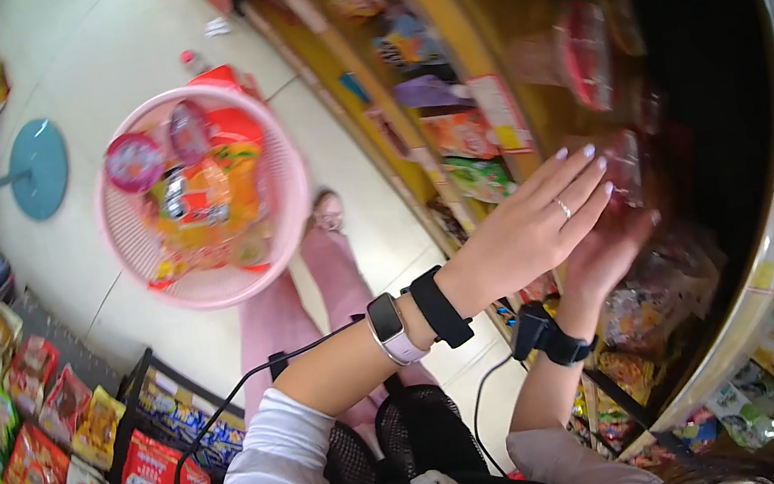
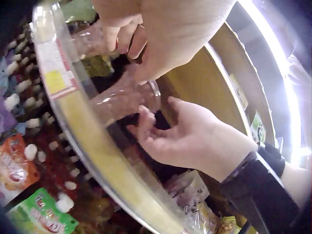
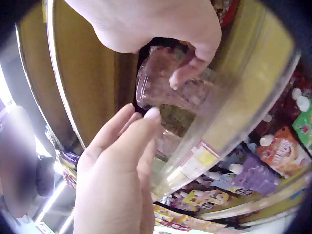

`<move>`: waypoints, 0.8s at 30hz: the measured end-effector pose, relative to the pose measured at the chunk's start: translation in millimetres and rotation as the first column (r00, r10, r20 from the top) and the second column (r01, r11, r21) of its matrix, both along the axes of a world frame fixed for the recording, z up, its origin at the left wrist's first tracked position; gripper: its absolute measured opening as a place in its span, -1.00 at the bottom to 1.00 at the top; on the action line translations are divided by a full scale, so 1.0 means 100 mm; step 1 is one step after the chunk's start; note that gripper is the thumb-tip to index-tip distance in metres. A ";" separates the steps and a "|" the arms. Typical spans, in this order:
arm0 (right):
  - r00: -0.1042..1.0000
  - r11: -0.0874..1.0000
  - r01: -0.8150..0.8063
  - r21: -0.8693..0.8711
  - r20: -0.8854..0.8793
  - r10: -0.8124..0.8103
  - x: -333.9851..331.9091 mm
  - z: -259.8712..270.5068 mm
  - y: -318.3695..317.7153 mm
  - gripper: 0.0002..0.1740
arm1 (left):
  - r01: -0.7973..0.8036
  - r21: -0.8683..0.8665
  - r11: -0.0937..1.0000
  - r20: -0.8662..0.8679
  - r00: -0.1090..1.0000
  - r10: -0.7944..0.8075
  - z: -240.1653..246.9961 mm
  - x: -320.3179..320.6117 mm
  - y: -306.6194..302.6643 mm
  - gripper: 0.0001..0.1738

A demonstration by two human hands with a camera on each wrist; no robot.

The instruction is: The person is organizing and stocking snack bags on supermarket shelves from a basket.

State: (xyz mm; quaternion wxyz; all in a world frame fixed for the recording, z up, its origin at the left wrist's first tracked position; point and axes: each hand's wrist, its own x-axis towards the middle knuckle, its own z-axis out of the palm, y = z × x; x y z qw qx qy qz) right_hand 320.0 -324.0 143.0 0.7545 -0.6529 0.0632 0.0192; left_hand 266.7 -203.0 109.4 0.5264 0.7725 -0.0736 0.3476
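Note:
A clear plastic tub [image 3: 168,78] with pinkish-red contents sits on the shelf, its round lid end facing out. My left hand [image 1: 535,218], wearing a ring, reaches to it with fingers nearly straight and fingertips right at the plastic. Just below, my right hand [image 1: 603,263] is held with loosely bent fingers. The left wrist view has the right hand [image 2: 190,136] beside the tub's lid, thumb apart from the fingers. In the right wrist view, the left hand [image 3: 117,161] comes up from below, close to the lid.
Along the shelf's front runs a clear lip with a price label [image 3: 202,156]. Wrapped snacks [image 1: 664,294] lie beside the hands. A pink basket [image 1: 296,180] holding packaged snacks stands on the floor near my feet. More snack packs [image 1: 38,470] fill a rack at left.

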 end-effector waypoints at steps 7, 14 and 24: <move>0.995 0.850 0.030 -0.527 -0.068 -0.077 -0.81 -0.52 0.13 -0.73 | -0.326 0.032 0.945 -0.364 0.876 0.315 -0.91 -1.15 0.66 -0.66; 0.585 0.587 -0.795 -0.150 -0.440 0.681 -1.32 -1.26 1.59 -0.76 | -0.781 0.218 0.586 -0.658 0.326 0.679 -1.32 -2.10 1.97 -0.45; 0.394 0.444 -0.896 -0.023 -0.502 0.769 -1.82 -1.65 2.71 -0.65 | -0.769 -0.149 0.621 -0.815 0.451 0.363 -1.72 -2.08 2.78 -0.24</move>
